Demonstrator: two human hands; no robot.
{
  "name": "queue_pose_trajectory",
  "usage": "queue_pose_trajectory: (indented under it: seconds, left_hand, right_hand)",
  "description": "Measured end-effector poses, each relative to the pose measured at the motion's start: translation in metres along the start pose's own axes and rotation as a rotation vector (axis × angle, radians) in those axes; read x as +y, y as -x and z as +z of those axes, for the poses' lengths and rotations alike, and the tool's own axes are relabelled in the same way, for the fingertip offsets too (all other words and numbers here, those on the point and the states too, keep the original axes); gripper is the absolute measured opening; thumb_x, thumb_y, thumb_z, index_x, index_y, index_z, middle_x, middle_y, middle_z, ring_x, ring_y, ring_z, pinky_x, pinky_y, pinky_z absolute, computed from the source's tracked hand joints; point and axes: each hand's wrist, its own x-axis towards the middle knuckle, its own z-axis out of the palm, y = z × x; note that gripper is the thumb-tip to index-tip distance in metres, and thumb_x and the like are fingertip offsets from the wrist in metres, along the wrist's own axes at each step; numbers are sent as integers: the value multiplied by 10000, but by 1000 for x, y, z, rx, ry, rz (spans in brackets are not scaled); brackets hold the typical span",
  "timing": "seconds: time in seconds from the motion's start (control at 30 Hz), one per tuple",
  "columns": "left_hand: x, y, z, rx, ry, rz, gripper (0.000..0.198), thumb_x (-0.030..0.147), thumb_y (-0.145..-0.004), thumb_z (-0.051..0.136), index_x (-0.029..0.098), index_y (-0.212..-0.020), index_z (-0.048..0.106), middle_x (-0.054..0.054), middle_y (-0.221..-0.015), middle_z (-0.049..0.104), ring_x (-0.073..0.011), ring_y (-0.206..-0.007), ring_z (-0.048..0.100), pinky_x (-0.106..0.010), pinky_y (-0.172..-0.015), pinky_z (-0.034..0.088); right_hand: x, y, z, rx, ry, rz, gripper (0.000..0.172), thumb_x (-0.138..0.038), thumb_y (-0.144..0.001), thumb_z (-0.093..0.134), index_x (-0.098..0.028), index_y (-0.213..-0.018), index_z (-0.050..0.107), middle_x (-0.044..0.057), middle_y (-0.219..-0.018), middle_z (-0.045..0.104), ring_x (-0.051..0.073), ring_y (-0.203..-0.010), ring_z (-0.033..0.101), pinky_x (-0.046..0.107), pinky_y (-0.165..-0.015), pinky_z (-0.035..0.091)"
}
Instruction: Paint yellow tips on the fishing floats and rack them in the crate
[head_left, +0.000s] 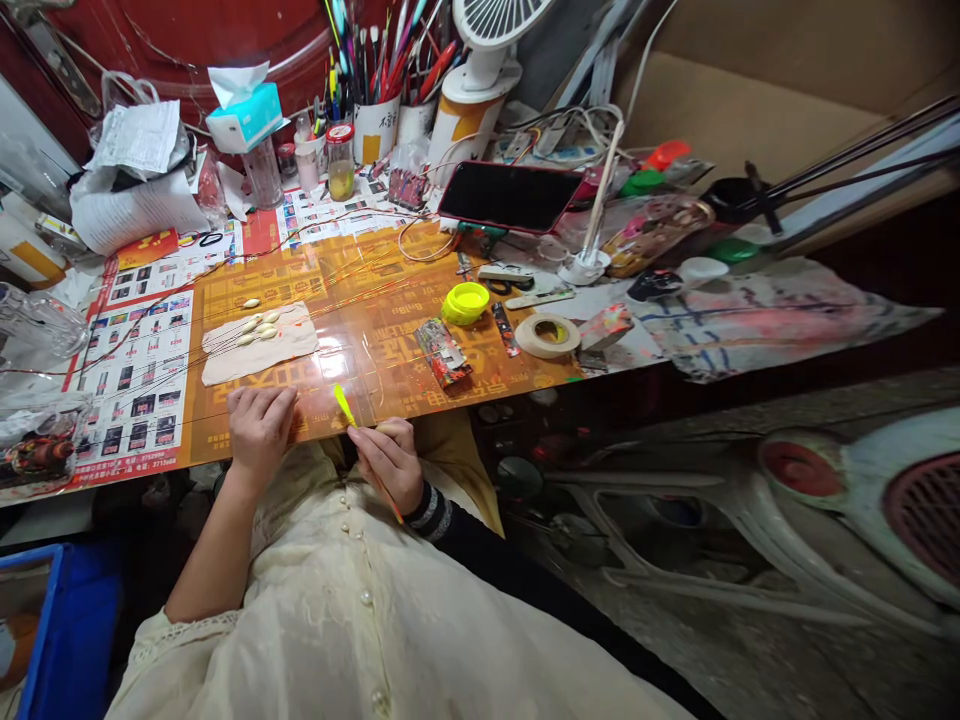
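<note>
Holding brush (343, 402) near table edge (409, 410)

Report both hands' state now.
Left hand: curled by the table edge; can't tell if it holds anything.
Right hand: closed, holding a yellow-tipped brush.

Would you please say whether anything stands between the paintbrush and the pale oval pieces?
Nothing visible: between the paintbrush in the right hand and the pale oval pieces lie only tabletop and cloth, with the left hand off that line.
</note>
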Motion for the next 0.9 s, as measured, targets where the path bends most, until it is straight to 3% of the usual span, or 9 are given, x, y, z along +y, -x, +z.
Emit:
queue_pose_trajectory:
  seconds: [0.43,0.9]
  left_hand:
    - [0,0,-1,20,3,-8,169,259,-967,594,247,-1099,699,-58,-980,750,-201,-885,635,-394,-869,392]
    - [-3,4,-5,28,6,-28,179,265,-965,599,252,-1106,707,-58,-996,751,-201,-896,640,-391,-871,400]
  right_hand:
    - [5,-3,-15,51,33,-4,521,-127,-924,549,-262,-1427,527,52,-1024,704,197,-932,530,439,-928,482]
    - [8,1,-17,52,12,1,537,-120,-901,544,-262,-1418,529,53,-1032,707,199,-943,540,458,-929,497]
